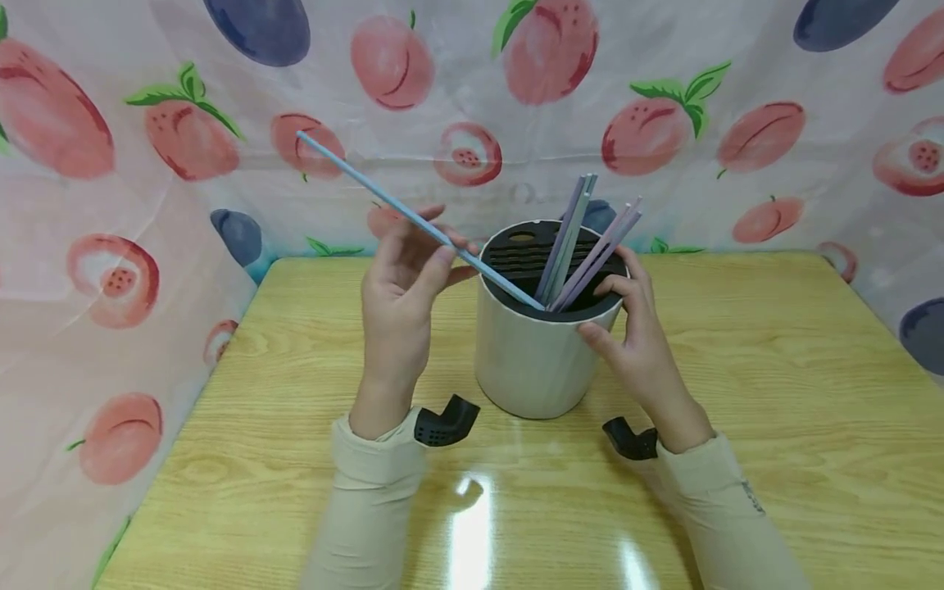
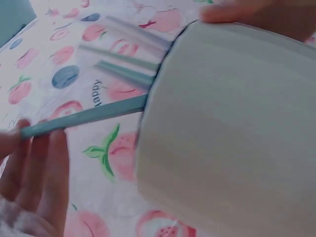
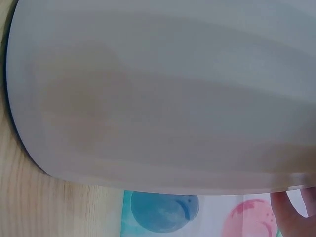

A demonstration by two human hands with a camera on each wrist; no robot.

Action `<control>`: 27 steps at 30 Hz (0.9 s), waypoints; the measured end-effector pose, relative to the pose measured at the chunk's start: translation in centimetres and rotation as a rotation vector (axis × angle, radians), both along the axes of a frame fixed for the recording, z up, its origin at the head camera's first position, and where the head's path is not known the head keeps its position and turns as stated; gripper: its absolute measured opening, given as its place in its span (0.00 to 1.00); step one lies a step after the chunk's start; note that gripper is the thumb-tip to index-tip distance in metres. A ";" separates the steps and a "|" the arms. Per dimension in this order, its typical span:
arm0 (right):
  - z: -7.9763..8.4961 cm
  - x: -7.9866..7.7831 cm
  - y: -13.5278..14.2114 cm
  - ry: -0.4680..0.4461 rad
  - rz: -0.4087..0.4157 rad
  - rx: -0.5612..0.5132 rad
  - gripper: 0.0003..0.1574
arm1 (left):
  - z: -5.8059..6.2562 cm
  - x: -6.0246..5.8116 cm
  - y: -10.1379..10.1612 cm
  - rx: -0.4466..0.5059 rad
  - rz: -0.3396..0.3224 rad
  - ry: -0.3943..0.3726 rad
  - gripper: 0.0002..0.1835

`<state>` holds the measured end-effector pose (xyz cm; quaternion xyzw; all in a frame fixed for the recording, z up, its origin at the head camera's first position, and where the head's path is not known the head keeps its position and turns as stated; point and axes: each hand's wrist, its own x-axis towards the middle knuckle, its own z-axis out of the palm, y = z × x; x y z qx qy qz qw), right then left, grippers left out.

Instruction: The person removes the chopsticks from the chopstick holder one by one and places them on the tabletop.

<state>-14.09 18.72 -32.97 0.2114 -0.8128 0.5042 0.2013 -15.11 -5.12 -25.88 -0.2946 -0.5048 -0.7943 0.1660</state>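
Note:
My left hand point(image 1: 401, 299) pinches a long light-blue chopstick point(image 1: 369, 184) between thumb and fingers. The stick slants, its upper end far to the left and its lower end at the front of the holder's opening. A round cream utensil holder point(image 1: 542, 369) with a black slotted top point(image 1: 524, 254) stands upright on the table. Several purple and grey-green chopsticks point(image 1: 571, 238) lean to the right in its open part. On the holder's right side, my right hand point(image 1: 637, 328) grips the rim, thumb outside in front. In the left wrist view, the blue chopstick point(image 2: 94, 116) reaches the holder's mouth.
The wood-grain table point(image 1: 295, 385) extends around the holder. Behind it and at the left hangs a fruit-print cloth point(image 1: 546, 123). Black wrist mounts point(image 1: 446, 422) stick out from both sleeves near the front of the holder.

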 end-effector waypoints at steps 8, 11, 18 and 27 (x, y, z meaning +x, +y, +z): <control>1.3 0.8 -1.2 0.041 0.031 -0.030 0.33 | -0.4 -0.8 -1.5 0.195 0.115 0.018 0.15; 1.9 1.1 -1.6 0.065 0.043 -0.041 0.35 | -0.4 -0.9 -1.8 0.215 0.116 -0.001 0.16; 1.9 1.1 -1.7 0.049 0.041 -0.049 0.36 | -0.7 -1.2 -2.3 0.107 0.080 -0.125 0.17; 1.9 1.1 -1.6 0.043 0.033 -0.055 0.35 | -1.0 -1.3 -2.1 -0.270 0.110 -0.328 0.23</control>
